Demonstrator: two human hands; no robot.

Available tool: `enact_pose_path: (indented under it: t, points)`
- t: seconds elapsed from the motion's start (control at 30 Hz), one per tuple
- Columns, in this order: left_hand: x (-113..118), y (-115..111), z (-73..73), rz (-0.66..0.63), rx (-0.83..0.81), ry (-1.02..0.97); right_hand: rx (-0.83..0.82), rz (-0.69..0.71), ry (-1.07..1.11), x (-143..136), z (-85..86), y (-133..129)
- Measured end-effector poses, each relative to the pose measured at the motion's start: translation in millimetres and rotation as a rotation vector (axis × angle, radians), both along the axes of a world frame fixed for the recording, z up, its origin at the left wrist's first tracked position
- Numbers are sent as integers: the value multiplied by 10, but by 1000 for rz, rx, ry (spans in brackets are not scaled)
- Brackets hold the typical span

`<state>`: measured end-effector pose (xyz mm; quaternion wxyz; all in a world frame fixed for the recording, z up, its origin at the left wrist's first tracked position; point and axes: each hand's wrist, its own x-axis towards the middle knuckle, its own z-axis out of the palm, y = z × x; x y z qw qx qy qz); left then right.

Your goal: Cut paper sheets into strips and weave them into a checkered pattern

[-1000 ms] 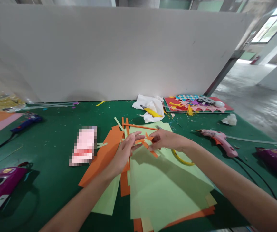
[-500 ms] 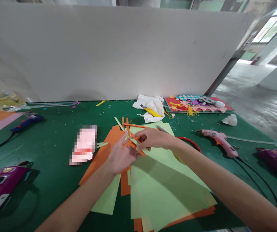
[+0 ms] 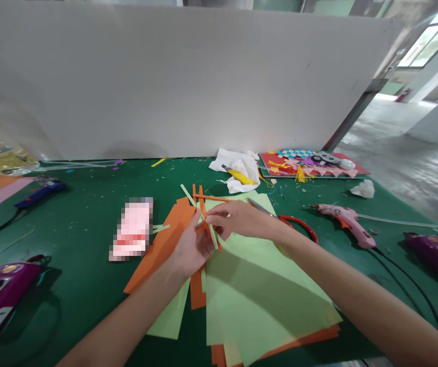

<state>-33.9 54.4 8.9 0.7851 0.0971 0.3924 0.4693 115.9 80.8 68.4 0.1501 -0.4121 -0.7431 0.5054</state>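
Between my hands are narrow orange and pale green paper strips [image 3: 212,235], crossing one another. My left hand [image 3: 194,250] is closed around them from below, thumb up. From the right, my right hand [image 3: 238,219] pinches the same strips with its fingertips; where they cross is partly hidden by the fingers. Beneath lie pale green paper sheets [image 3: 265,290] and orange paper [image 3: 165,237]. More loose strips [image 3: 188,194] stick out just beyond my hands. Scissors with red handles [image 3: 301,224] rest on the green sheets, partly behind my right forearm.
A phone [image 3: 132,229] with blurred screen lies left of the paper. Farther right are a pink glue gun [image 3: 347,221] and a purple device [image 3: 435,257]; another purple device [image 3: 8,290] sits at left. A yellow cutter [image 3: 242,177] lies on white tissue [image 3: 222,162] near the white panel [image 3: 188,86].
The strips have turned in my hands, with a green one now slanting down toward me. My right hand's fingers have shifted slightly left, closer to my left thumb.
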Motion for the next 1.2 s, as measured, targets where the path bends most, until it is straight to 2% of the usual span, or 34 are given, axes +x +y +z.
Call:
enact_pose_path:
  t: [0.1, 0.23, 0.3, 0.43, 0.6, 0.8, 1.0, 1.2]
  points:
    - [-14, 11, 19, -22, -14, -15, 55, -55, 7, 35, 50, 22]
    - [-30, 18, 58, -65, -55, -76, 308, -191, -19, 122, 26, 130]
    - [-25, 16, 59, -56, -48, -82, 344, -218, -26, 173, -3, 165]
    - [-8, 7, 23, -47, -5, -85, 319, -180, -76, 258, -85, 167]
    - [-56, 26, 8, -1, 57, -129, 537, -149, -293, 335, -236, 178]
    - [-93, 44, 19, 6, 105, -171, 554, 123, -418, 221, -408, 236]
    - [-71, 30, 3, 19, 124, -208, 485, 178, -619, -9, -376, 340]
    - [-80, 14, 42, 63, 130, -181, 424, 186, -718, -90, -351, 316]
